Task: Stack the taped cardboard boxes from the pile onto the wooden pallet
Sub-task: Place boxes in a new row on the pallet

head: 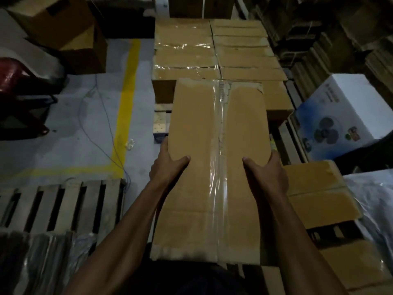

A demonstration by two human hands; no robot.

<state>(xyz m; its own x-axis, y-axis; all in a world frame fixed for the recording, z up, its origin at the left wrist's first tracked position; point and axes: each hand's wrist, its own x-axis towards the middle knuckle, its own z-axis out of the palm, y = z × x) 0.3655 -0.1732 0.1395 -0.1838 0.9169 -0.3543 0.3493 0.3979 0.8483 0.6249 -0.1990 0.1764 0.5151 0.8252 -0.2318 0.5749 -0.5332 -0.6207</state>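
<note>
I hold a long taped box (pixel 214 167) out in front of me — left hand (pixel 168 165) on its left edge, right hand (pixel 265 169) on its right, thumbs on top, each grip closed on the cardboard. Its far end overlaps the near edge of the boxes (pixel 212 52) stacked on the pallet (pixel 161 118).
</note>
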